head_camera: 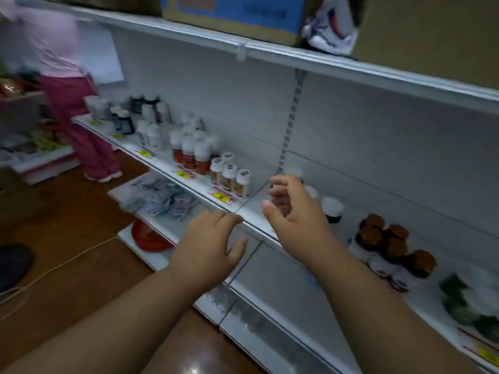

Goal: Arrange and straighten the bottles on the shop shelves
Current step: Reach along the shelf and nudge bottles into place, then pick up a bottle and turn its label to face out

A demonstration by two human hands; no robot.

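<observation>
A white shop shelf (pixel 253 211) runs from the far left to the near right. Small white-capped bottles with orange labels (pixel 229 178) stand in rows on it, with taller orange-labelled ones (pixel 193 155) behind them. My right hand (pixel 293 211) hovers over the shelf with fingers curled apart, holding nothing, just in front of white-capped dark bottles (pixel 332 209). My left hand (pixel 210 241) is open, palm down, at the shelf's front edge. Brown-capped bottles (pixel 388 238) cluster to the right.
Dark and white bottles (pixel 140 117) fill the shelf's far end. A person in pink (pixel 70 85) stands at the far left. Cardboard boxes (pixel 237 14) sit on the top shelf. Lower shelves hold packets (pixel 164 198) and a red item (pixel 149 238). A cord (pixel 54 271) crosses the wooden floor.
</observation>
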